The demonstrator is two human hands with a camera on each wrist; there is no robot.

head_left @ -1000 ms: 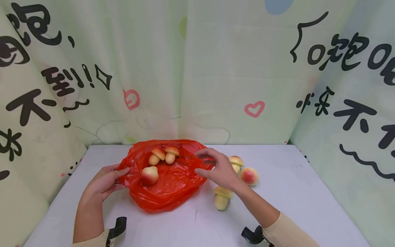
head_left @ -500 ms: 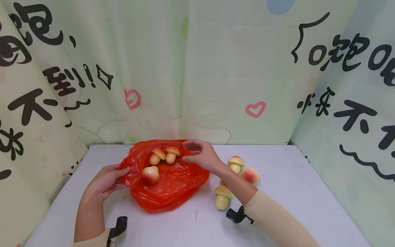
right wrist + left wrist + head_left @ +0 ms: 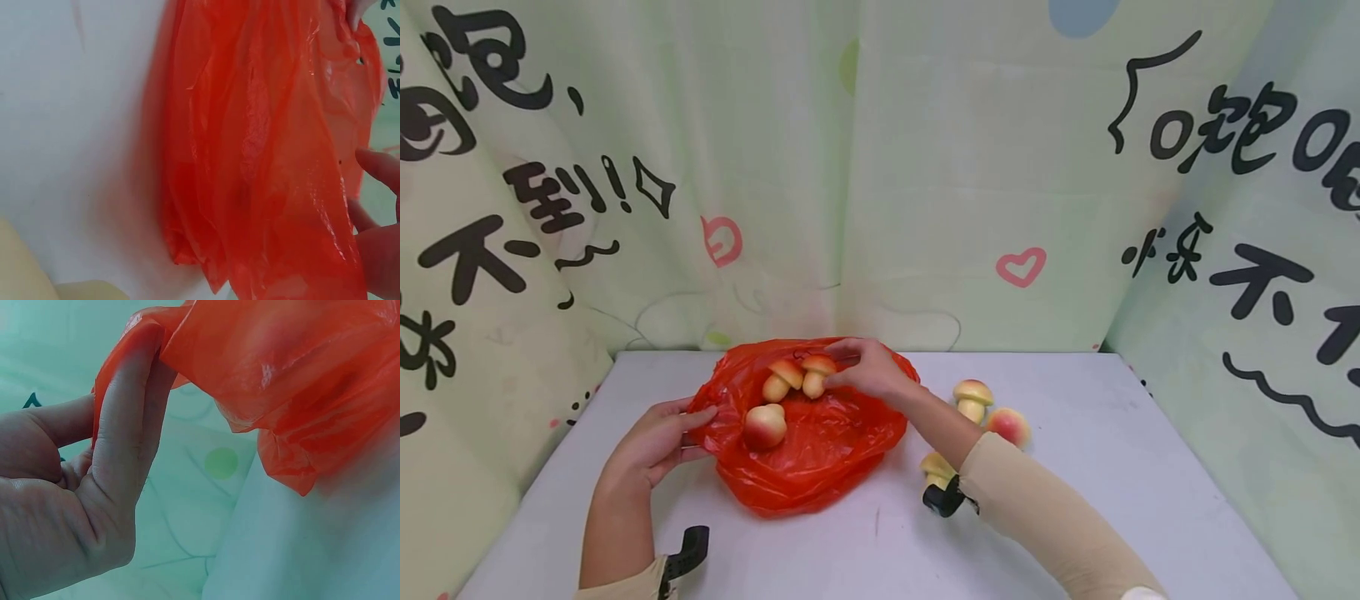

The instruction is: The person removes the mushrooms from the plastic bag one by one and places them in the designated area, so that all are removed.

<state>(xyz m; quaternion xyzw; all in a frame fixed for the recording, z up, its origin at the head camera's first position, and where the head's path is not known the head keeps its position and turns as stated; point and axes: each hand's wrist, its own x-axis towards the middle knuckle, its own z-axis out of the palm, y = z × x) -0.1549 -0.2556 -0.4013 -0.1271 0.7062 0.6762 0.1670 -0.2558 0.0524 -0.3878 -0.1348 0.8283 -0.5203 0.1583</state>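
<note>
Red plastic bag (image 3: pixel 805 442) lies open on the white table (image 3: pixel 1112 500), a little left of the middle, and it already holds a peach (image 3: pixel 764 426) and two toy mushrooms (image 3: pixel 797 377) near its far edge. The left hand (image 3: pixel 651 442) pinches the left rim of the bag; in the left wrist view the film is caught between the thumb and the straight fingers (image 3: pixel 128 419), so this side is held but only by a thin fold. The right hand (image 3: pixel 868 371) is at the far right rim, beside the mushrooms, with its fingers bent over the plastic; I cannot tell from the pictures if it really grips the film or only rests on it. Outside the bag, to the right, stand another mushroom (image 3: pixel 972 398), a second peach (image 3: pixel 1009 427) just beside it, and a third mushroom (image 3: pixel 937 470) which is partly hidden behind the right forearm. The risk, as I judge it, is that the film is slippery and soft: if one hand pulls the rim up and the other loses its fold, the mouth may collapse and the round peach could roll out. Also the right forearm passes close over the near mushroom and could knock it over.
</note>
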